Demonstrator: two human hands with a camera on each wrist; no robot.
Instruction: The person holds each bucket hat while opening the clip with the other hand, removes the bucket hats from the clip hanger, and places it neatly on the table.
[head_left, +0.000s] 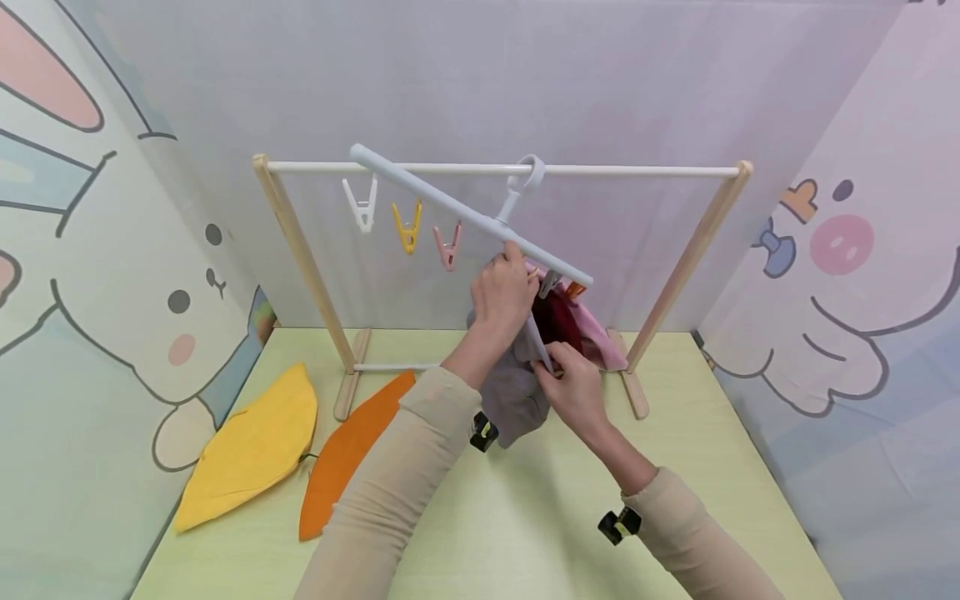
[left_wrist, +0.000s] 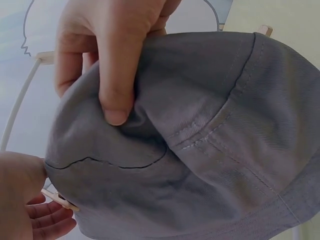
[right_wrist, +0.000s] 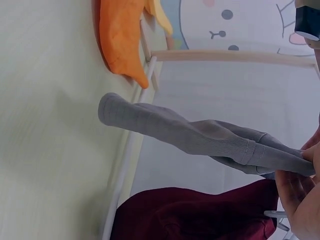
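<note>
Plainly, below the straight hanger (head_left: 450, 203), the right hand (head_left: 576, 387) pinches the creased, stitched grey hat (head_left: 517, 392) between thumb and fingers, the left hand (head_left: 501, 292) a pale peg (left_wrist: 61, 200).

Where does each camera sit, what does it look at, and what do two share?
Head: on the person's head, looking forward and down at the rack and hanger; left hand, right hand and sleeves show.
Left wrist: on that wrist, facing the grey hat; both hands show.
Right wrist: on that wrist, facing the grey hat's edge; parts of both hands show.
Both wrist views share that hat.
</note>
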